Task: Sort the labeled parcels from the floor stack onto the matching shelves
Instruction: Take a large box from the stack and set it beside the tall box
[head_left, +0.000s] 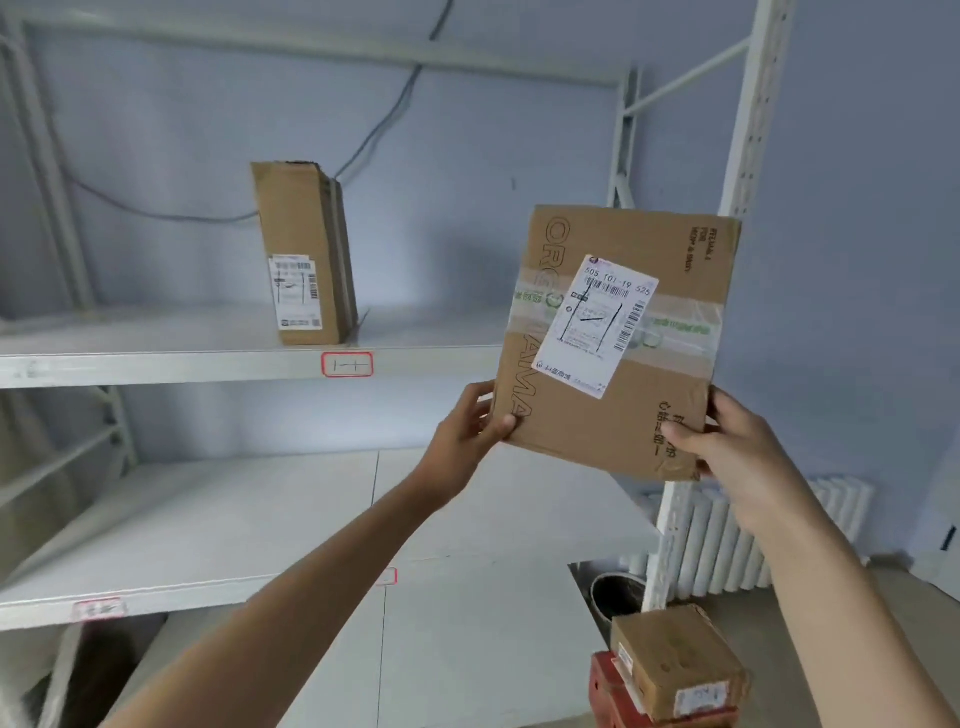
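Note:
I hold a flat brown cardboard parcel (582, 426) upright in front of the shelving, its white shipping label (597, 325) and clear tape facing me. My left hand (470, 431) grips its lower left corner and my right hand (727, 447) grips its lower right corner. The parcel hangs level with the right end of the upper shelf (156, 364), which bears a red-framed tag (347, 364). On that shelf stands another tall brown parcel (304, 254) with its own label. On the floor at lower right lies a small brown parcel (675, 662) on top of a red box (610, 691).
A lower white shelf (208, 530) carries red-framed tags (98, 609) on its front edge. White perforated uprights (748, 130) frame the rack on the right. A white radiator (727, 545) and a dark round bin (618, 592) stand behind the floor stack. A cable runs along the blue wall.

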